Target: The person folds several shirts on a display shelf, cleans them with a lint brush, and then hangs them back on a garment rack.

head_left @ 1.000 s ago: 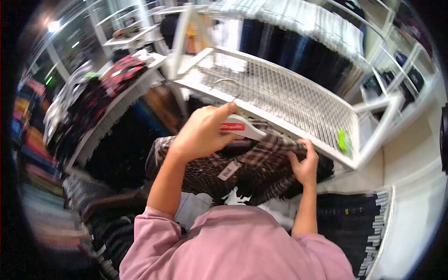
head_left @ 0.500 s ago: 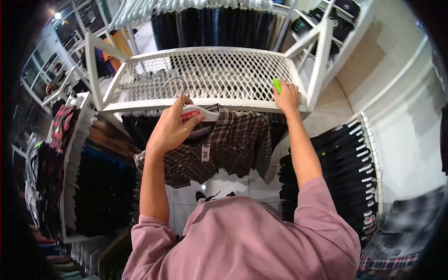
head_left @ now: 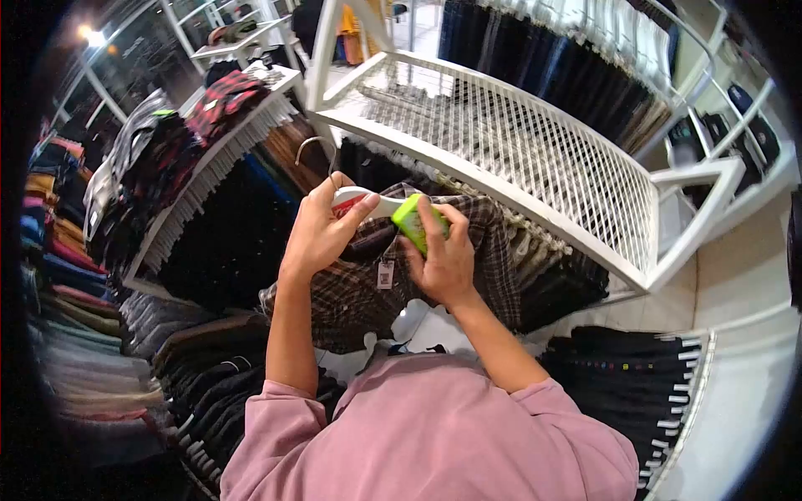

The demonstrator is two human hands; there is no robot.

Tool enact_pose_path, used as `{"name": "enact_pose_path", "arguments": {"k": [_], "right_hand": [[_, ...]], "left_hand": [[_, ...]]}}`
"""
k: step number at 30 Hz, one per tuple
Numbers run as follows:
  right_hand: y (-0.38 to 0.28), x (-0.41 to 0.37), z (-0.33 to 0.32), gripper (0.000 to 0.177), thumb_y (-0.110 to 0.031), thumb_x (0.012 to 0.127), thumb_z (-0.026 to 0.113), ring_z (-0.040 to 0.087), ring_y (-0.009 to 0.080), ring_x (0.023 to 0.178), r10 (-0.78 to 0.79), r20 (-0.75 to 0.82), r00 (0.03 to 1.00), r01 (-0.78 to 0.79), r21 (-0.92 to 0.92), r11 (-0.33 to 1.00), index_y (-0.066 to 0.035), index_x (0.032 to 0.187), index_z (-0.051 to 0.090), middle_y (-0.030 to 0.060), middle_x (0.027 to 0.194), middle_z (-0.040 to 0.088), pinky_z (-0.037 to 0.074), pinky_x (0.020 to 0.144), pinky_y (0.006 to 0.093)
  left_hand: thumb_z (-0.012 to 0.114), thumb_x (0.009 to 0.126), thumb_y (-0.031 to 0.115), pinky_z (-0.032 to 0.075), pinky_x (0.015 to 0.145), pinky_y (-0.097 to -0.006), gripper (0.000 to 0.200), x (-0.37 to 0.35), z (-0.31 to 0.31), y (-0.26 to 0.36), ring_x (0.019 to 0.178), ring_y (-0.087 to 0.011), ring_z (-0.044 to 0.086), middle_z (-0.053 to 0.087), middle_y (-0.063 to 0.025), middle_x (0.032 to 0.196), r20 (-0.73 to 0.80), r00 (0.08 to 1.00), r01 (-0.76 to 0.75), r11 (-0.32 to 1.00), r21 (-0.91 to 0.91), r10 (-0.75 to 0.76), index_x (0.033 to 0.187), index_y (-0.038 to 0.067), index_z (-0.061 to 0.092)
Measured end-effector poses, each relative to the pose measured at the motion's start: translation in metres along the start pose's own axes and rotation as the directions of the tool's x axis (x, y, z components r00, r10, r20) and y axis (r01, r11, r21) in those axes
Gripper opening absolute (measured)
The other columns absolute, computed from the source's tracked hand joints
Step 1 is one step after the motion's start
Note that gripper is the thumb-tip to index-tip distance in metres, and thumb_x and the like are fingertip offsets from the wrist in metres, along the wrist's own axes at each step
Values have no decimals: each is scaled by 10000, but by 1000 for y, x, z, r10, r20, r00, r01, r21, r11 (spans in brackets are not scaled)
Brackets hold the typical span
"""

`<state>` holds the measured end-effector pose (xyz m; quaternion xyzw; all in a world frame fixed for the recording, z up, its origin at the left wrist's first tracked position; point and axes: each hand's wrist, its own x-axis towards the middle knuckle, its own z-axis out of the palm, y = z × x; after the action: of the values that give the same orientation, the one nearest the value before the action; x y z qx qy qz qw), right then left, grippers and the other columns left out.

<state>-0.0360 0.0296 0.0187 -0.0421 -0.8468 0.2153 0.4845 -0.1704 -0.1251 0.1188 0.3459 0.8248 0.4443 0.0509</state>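
My left hand (head_left: 322, 225) is closed around the top of a white clothes hanger (head_left: 389, 207), just under its metal hook, with a red label beside the thumb. A dark brown plaid shirt (head_left: 480, 238) hangs from it, with a paper tag (head_left: 385, 275) at its front. In my right hand (head_left: 447, 255) is a small bright green block-shaped object (head_left: 409, 219), gripped between thumb and fingers. It is held against or just over the hanger's right arm and the shirt collar; contact cannot be told.
A white rack with a mesh shelf (head_left: 501, 134) stands ahead, with garments hanging beneath it. Dark trousers (head_left: 618, 376) hang on a rack at the right. Folded plaid shirts (head_left: 225, 104) lie on a stand at the left, and packed clothes (head_left: 88, 334) line the far left.
My right hand has lifted the green object off the mesh shelf and brought it left to the shirt collar. The view has turned, so the rack now slants rightward. My left hand keeps the hanger.
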Motion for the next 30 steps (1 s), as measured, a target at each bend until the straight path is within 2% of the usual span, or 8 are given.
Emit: {"name": "enact_pose_path", "arguments": {"k": [3,5,9,13,19,22,27,30], "right_hand": [[56,1,47,666,-417,1030,557,557,367,1050,56,-147,987,-88,-221,971,-56,1547,346,210,1175,524,532,793,458],[79,2,63,602,-333,1067,516,497,416,1190,466,-61,883,-470,-121,874,24,1521,346,271,1316,490,446,979,474],[34,36,90,630,-312,1035,590,486,363,1126,113,-239,964,-119,-11,993,8,1524,355,229,1227,487,420,977,476],[-41,45,141,725,-284,978,676,510,397,1145,-159,100,982,132,232,964,-26,1557,324,233,1246,464,473,954,485],[31,62,232,623,-281,1038,571,503,429,1134,315,-7,949,-314,48,948,-3,1536,319,269,1226,486,478,936,500],[12,77,229,607,-307,1049,555,492,398,1134,145,-166,975,-129,101,986,26,1514,352,245,1257,475,421,1007,499],[-78,78,244,619,-259,1006,640,508,384,1157,-170,157,973,100,377,921,20,1495,384,238,1257,479,437,1001,475],[-36,79,285,653,-323,1014,624,534,383,1113,-14,-22,1000,18,228,974,-10,1520,357,236,1228,487,473,950,461]], "left_hand": [[760,925,320,514,664,-328,352,-9,-33,-23,750,-155,660,705,-116,806,-106,991,73,996,-51,-78,931,-11,643],[756,934,267,502,652,-307,296,-20,-63,-43,743,-127,634,694,-89,794,-148,969,176,974,-139,-196,932,-6,643],[747,943,246,498,650,-297,269,-28,-95,-68,738,-107,620,688,-79,788,-248,940,203,968,-146,-234,933,-3,645],[760,935,273,525,684,-314,319,-12,-104,-95,762,-144,664,706,-127,801,-284,941,163,982,-94,-183,966,-18,631],[722,977,287,406,492,-214,273,-10,-144,-139,581,-38,525,612,-1,701,-363,898,199,965,-169,-249,922,44,611],[710,984,303,365,435,-204,272,-8,-154,-162,520,-29,493,595,8,666,-417,876,193,968,-160,-243,918,61,605],[746,952,315,501,620,-298,333,0,-160,-175,708,-106,612,686,-88,784,-330,910,191,959,-208,-253,898,14,614],[744,956,279,502,628,-294,303,-4,-171,-172,719,-94,608,686,-79,784,-346,901,202,959,-197,-261,880,20,607]]}}
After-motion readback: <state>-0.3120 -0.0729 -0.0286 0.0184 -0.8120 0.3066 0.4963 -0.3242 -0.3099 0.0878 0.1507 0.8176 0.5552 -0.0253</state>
